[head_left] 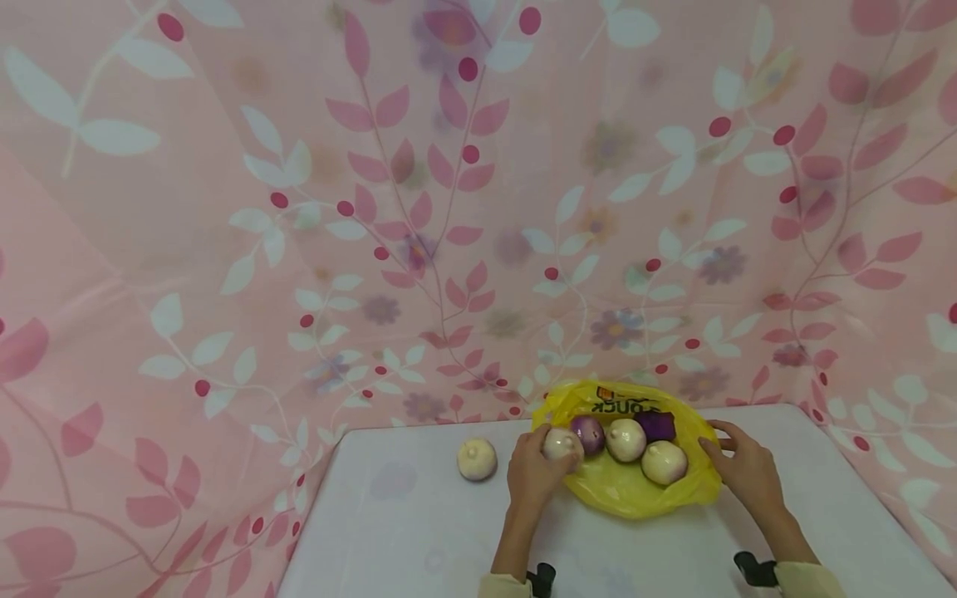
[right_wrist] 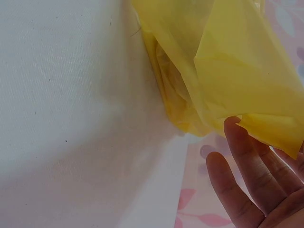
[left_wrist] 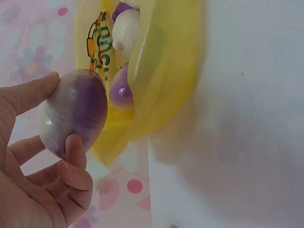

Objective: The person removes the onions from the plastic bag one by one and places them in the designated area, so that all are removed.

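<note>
My left hand [head_left: 537, 469] grips a shiny white-and-purple turnip [left_wrist: 78, 111] between thumb and fingers, at the left side of the mouth of a yellow plastic bag [head_left: 628, 498]. Inside the bag show more turnips, among them a pale one [head_left: 625, 440], another pale one [head_left: 664, 462] and a purplish one [head_left: 588, 435]. A dark purple piece [head_left: 656, 426] lies behind them. At the right side, my right hand [head_left: 750, 469] holds the bag's edge, its fingertips [right_wrist: 232, 124] at the yellow plastic, which partly hides the other fingers.
One pale turnip [head_left: 477, 459] stands alone on the white table [head_left: 389, 515], left of my left hand. A pink floral curtain [head_left: 478, 249] hangs behind the table and down its sides. The bag sits close to the table's back edge.
</note>
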Tool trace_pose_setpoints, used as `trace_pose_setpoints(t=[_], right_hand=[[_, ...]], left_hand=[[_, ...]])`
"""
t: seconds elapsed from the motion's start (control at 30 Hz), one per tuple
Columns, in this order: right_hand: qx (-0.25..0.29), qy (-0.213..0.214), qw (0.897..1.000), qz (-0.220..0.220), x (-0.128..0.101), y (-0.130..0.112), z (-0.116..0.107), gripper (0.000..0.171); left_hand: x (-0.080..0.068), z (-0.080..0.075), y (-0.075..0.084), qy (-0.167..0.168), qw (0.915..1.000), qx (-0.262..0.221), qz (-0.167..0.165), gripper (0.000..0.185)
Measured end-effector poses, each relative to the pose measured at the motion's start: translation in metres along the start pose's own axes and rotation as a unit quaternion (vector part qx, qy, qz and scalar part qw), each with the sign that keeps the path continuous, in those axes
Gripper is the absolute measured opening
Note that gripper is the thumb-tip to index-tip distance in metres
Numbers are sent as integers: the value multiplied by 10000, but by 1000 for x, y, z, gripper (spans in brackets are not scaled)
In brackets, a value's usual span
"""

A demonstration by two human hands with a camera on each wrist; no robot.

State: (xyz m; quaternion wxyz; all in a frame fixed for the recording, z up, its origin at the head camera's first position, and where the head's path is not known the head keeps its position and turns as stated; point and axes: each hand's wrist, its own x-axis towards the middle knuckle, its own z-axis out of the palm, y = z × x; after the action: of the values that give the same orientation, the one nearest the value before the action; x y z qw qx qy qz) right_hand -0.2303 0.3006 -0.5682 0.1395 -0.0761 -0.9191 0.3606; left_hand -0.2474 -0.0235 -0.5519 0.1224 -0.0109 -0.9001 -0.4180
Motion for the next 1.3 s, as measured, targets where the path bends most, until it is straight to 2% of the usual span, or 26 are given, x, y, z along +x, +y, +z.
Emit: trace_pose_setpoints(t=[0.17, 0.5, 0.73, 1.13, 1.3], right_hand=[[28, -28, 10000, -25, -1, 0, -1, 49], [43, -42, 10000, -24, 0, 1, 0, 49], [87, -76, 9999, 2, -1, 0, -1, 49], [108, -39, 9999, -76, -3, -2, -1, 47], [89, -59, 9999, -70, -2, -1, -1, 49]], left_hand=[[2, -7, -10, 165, 9998, -92, 4, 58], [8, -29, -20, 598, 9981, -119, 78, 58], [12, -41, -31, 697, 9973, -108, -185, 58], [18, -62, -53, 1086, 9940, 36, -156, 57], [21, -70, -62, 1243, 9920, -103, -208, 56]])
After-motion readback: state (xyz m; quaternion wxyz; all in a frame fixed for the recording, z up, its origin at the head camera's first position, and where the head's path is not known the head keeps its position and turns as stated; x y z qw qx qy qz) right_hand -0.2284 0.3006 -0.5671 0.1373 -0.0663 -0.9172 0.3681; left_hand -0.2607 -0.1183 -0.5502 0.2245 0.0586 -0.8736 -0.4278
